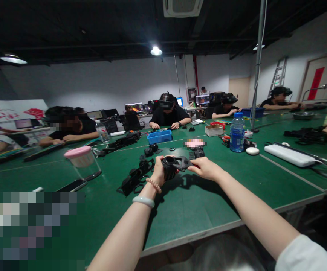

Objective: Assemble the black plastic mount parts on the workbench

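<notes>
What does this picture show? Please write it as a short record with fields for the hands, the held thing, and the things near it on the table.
left hand: left hand grips the black plastic part from the left side, above the table
right hand: right hand touches the right end of the same part
table: green table
near the hands: black bracket pieces lie left of the part
farther off: blue tray, water bottle, white power bank, pink-lidded clear jar
others: people sit working across the table

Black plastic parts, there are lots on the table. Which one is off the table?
The black ring-shaped part, gripped between the left hand and right hand. The other black parts lie flat on the green table.
</notes>
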`<state>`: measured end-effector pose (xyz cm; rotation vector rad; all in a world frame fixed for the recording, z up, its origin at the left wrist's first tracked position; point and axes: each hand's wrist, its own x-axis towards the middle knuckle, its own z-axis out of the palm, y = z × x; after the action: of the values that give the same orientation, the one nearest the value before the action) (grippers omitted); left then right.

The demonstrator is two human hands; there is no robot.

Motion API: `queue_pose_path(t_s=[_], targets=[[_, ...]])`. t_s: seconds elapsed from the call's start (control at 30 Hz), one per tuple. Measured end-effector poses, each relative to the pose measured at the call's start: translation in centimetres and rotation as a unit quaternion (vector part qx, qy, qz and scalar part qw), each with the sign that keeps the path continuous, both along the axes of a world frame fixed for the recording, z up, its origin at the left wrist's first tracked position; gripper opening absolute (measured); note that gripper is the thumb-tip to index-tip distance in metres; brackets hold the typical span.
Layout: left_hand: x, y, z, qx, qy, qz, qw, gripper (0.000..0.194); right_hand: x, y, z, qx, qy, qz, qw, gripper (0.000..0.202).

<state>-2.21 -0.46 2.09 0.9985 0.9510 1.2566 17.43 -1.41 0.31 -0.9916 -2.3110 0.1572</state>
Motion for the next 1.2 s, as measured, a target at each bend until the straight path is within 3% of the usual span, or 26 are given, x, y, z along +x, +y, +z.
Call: queue_pose_path(t_s=[0.23,0.5,1.2], targets=[[-0.1,-0.2,0.6,0.013,-0.006,0.002,1.0,0.044,0.0,0.6,-0.5,0.021,-0.015,-0.008,1.0,0.025],[-0.8,0.1,1.1,0.079,0.02,-0.063,0.995,0.044,-0.1,0.6,-0.6,0.066,0.011,-0.001,0.998,0.029],[-0.6,0.6,0.1,0.122,0.078,-0.024,0.989,0.051,0.2,0.5,-0.7,0.088,-0.03,-0.012,0.996,0.03]])
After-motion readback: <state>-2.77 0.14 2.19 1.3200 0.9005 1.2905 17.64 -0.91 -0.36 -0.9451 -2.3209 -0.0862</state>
